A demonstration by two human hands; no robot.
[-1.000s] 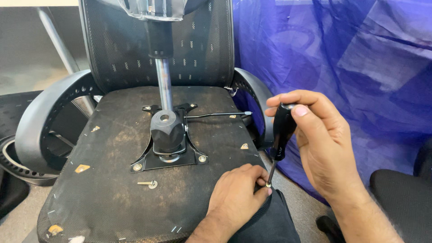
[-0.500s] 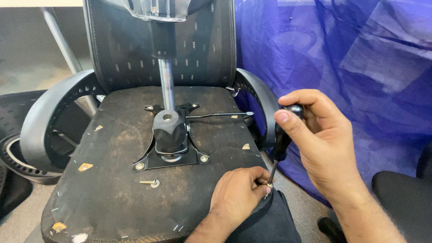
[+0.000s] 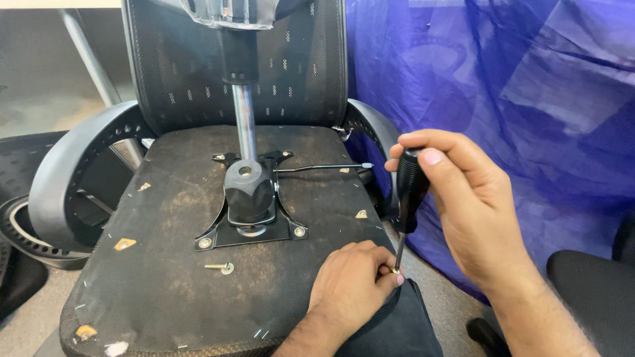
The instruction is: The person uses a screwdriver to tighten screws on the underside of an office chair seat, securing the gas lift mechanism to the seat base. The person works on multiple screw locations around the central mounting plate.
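At the far left a curved grey armrest (image 3: 63, 172) loops out from the upturned office chair, with a strip of bare floor below it and a dark ribbed wheel-like part tucked underneath. The black underside of the seat (image 3: 165, 264) fills the middle, scuffed and dusty, its front edge running toward the viewer with a few staples along it. Bolted near its centre is the black mounting plate (image 3: 250, 231) with the chrome gas cylinder (image 3: 243, 122) rising from it, and a thin lever rod (image 3: 324, 167) reaches right toward the other armrest. A loose bolt with washer (image 3: 219, 267) lies on the open seat surface just in front of the plate, well apart from both hands. At the seat's right front corner the left hand (image 3: 350, 281) is curled, its fingertips (image 3: 390, 274) pinching a small brass-coloured screw (image 3: 395, 270) at the very edge. The screwdriver (image 3: 409, 198) stands nearly upright, its tip on that screw, and the right hand (image 3: 476, 205) is wrapped firmly round its black handle. Blue plastic sheeting (image 3: 516, 99) closes off the right side.
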